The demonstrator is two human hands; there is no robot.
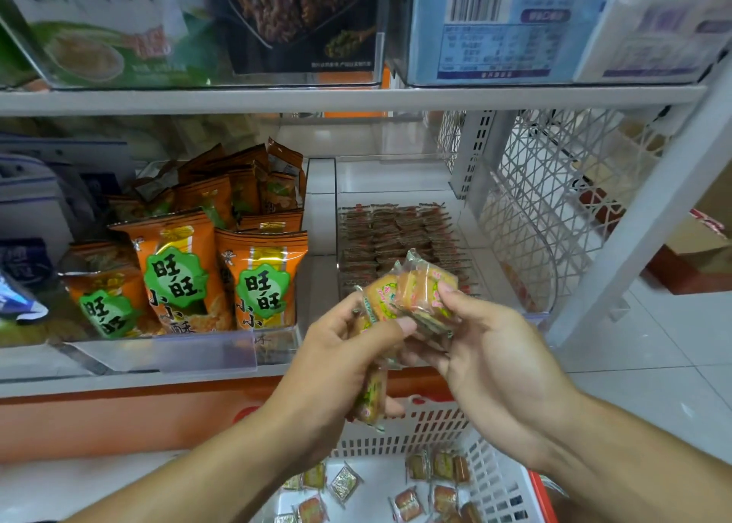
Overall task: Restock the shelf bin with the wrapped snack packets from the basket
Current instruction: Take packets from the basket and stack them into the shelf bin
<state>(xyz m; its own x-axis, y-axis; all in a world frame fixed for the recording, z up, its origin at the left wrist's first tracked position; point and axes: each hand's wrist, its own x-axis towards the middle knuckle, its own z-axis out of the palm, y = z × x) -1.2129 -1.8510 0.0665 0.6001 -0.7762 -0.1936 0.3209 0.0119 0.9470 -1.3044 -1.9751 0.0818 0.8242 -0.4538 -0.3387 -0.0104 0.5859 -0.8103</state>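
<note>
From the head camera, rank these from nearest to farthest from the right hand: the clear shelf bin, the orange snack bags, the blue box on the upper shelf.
From the right hand:
1. Clear shelf bin, just beyond.
2. Orange snack bags, left.
3. Blue box, upper shelf.

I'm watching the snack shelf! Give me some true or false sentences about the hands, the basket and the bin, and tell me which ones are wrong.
1. Both hands hold snack packets. True: the left hand and the right hand grip wrapped snack packets.
2. The basket is empty. False: loose packets lie in it.
3. The clear shelf bin already holds rows of packets. True.
4. The orange bags sit right of the bin. False: they sit left of it.
</note>
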